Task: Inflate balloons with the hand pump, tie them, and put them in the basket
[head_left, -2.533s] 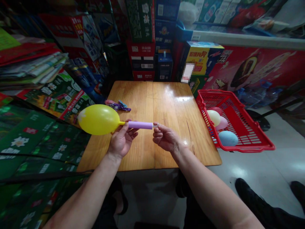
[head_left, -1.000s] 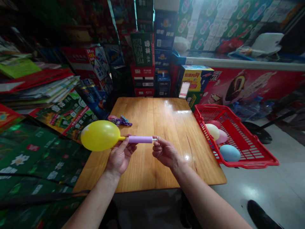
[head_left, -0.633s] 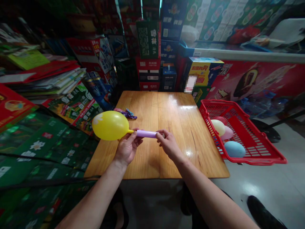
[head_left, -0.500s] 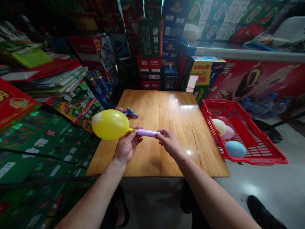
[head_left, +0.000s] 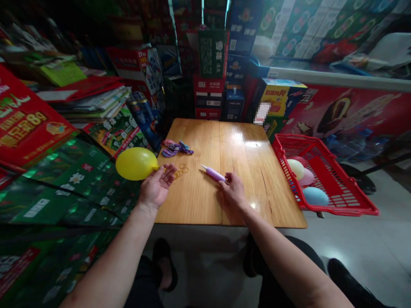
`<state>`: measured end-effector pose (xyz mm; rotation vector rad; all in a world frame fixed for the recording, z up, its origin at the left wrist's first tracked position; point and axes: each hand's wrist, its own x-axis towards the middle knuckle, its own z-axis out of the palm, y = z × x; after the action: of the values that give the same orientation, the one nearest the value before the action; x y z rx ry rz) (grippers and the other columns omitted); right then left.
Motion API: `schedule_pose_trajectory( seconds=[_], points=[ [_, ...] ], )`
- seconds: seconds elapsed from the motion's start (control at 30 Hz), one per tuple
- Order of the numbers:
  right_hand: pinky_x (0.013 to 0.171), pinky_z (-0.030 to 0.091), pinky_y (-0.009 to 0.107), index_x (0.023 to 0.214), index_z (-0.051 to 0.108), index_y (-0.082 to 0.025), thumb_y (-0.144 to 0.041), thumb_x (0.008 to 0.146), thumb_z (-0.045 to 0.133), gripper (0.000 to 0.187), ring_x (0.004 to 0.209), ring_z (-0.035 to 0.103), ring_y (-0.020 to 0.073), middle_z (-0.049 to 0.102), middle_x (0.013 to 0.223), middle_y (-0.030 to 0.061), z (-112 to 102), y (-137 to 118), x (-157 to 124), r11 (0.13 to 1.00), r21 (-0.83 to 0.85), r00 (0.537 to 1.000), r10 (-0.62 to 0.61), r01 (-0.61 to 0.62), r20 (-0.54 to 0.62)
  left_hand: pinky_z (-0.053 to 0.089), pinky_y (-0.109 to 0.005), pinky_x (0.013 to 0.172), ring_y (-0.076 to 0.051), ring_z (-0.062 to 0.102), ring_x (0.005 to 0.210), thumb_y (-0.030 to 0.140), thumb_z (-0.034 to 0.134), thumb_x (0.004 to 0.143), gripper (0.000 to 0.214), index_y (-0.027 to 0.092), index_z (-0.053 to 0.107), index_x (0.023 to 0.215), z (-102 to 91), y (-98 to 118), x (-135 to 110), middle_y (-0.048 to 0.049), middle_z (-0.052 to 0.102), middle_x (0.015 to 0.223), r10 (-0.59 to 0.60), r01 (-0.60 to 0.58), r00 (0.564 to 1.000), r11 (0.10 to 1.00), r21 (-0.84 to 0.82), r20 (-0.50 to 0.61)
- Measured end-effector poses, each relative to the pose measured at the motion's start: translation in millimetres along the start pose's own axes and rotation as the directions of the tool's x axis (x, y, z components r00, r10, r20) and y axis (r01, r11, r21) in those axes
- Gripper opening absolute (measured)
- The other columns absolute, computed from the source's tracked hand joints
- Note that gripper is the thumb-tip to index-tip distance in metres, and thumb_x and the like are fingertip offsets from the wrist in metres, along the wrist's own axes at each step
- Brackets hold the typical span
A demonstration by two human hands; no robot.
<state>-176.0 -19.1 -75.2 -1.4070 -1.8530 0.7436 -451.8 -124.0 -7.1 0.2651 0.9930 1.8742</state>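
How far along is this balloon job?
Done: four inflated balloons sit in the red basket. In hand: the left hand pinches the neck of an inflated yellow balloon, and the right hand holds the lilac pump apart from it. Left, probably: limp balloons and rubber bands lie on the wooden table.

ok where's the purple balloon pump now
In the head view, the lilac balloon pump is gripped at its end by the right hand, just above the wooden table, with small rubber bands to its left.
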Motion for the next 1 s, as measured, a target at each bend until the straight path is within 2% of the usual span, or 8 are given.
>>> schedule_pose_trajectory(
  seconds=[0.13, 0.33, 0.43, 0.5, 0.6, 0.73, 0.87, 1.0],
  points=[
    [0.089, 0.051, 0.039, 0.125, 0.06, -0.016, -0.035, 0.076, 0.073, 0.054, 0.097, 0.063, 0.025, 0.065, 0.114, 0.0123, -0.9, 9.6, -10.4, 0.995, 0.047, 0.994, -0.079, 0.082, -0.072, 0.057, -0.024, 0.072, -0.019, 0.074, 0.096, 0.018, 0.068, 0.09, 0.008, 0.014, 0.07, 0.096, -7.5, 7.2, -16.1, -0.01, 0.076, 0.104, -0.011, 0.011, 1.0, 1.0, 0.019, 0.028],
    [0.102, 0.044, 0.046, 0.113, 0.064, -0.016, -0.033, 0.081, 0.066, 0.037, 0.117, 0.056, 0.0297, 0.062, 0.122, 0.0165, -20.3, -28.8, -45.2, 0.99, 0.091, 0.981, -0.094, 0.11, -0.169, 0.054, -0.023, 0.071, -0.018, 0.073, 0.096, 0.019, 0.072, 0.087, 0.012, 0.014, 0.07, 0.098, -8.8, 4.3, -66.0, -0.009, 0.076, 0.103, -0.068, 0.069, 0.996, 0.998, -0.014, 0.062],
    [0.093, 0.049, 0.039, 0.104, 0.067, -0.017, -0.034, 0.087, 0.058, 0.026, 0.105, 0.062, 0.025, 0.068, 0.112, 0.0124, -16.1, -69.7, -81.4, 0.963, 0.27, 0.999, 0.004, -0.017, 0.049, 0.052, -0.023, 0.071, -0.017, 0.073, 0.094, 0.021, 0.073, 0.086, 0.014, 0.015, 0.07, 0.098, -10.0, 1.0, -101.4, -0.0073, 0.076, 0.102, -0.091, 0.093, 0.994, 0.995, -0.039, 0.056],
    [0.08, 0.051, 0.034, 0.09, 0.07, -0.017, -0.034, 0.088, 0.057, 0.022, 0.086, 0.067, 0.0211, 0.072, 0.089, 0.0081, -8.0, -97.4, -107.2, 0.947, 0.317, 0.985, -0.007, -0.05, 0.174, 0.052, -0.023, 0.072, -0.017, 0.073, 0.095, 0.021, 0.075, 0.084, 0.015, 0.015, 0.07, 0.097, -10.6, -0.1, -125.7, -0.0076, 0.076, 0.102, -0.095, 0.097, 0.994, 0.995, -0.027, 0.059],
    [0.064, 0.05, 0.026, 0.084, 0.07, -0.015, -0.032, 0.089, 0.054, 0.024, 0.069, 0.067, 0.0171, 0.071, 0.075, 0.0055, 4.5, -131.4, -142.3, 0.935, 0.346, 0.957, -0.032, -0.073, 0.288, 0.051, -0.026, 0.076, -0.019, 0.073, 0.099, 0.021, 0.078, 0.081, 0.015, 0.016, 0.071, 0.093, -12.1, 0.6, -159.4, -0.0092, 0.076, 0.107, -0.093, 0.094, 0.994, 0.996, -0.003, 0.058],
    [0.059, 0.047, 0.024, 0.084, 0.071, -0.014, -0.029, 0.091, 0.053, 0.025, 0.062, 0.065, 0.0145, 0.071, 0.071, 0.0049, 8.3, -154.2, -170.4, 0.954, 0.296, 0.934, -0.056, -0.055, 0.353, 0.051, -0.029, 0.081, -0.021, 0.072, 0.104, 0.021, 0.081, 0.078, 0.015, 0.016, 0.072, 0.088, -20.0, 6.1, -193.5, -0.0091, 0.075, 0.111, -0.071, 0.071, 0.996, 0.997, 0.011, 0.058],
    [0.073, 0.049, 0.028, 0.082, 0.073, -0.015, -0.027, 0.087, 0.062, 0.016, 0.076, 0.066, 0.0178, 0.073, 0.08, 0.0068, -7.0, -152.0, -153.4, 0.99, 0.14, 0.947, -0.076, 0.033, 0.313, 0.053, -0.028, 0.08, -0.021, 0.073, 0.1, 0.022, 0.084, 0.075, 0.018, 0.016, 0.073, 0.089, -34.8, 16.5, -212.4, -0.0085, 0.077, 0.104, -0.073, 0.073, 0.996, 0.997, 0.009, 0.047],
    [0.102, 0.04, 0.036, 0.106, 0.071, -0.014, -0.019, 0.083, 0.065, 0.024, 0.117, 0.057, 0.0257, 0.066, 0.122, 0.0158, -30.1, -132.9, -95.3, 0.996, -0.08, 0.986, -0.036, 0.05, 0.161, 0.054, -0.027, 0.078, -0.02, 0.073, 0.096, 0.023, 0.085, 0.075, 0.019, 0.016, 0.074, 0.089, -45.3, 27.3, -215.7, -0.0083, 0.077, 0.101, -0.075, 0.074, 0.996, 0.997, 0.029, 0.047]
  ],
)
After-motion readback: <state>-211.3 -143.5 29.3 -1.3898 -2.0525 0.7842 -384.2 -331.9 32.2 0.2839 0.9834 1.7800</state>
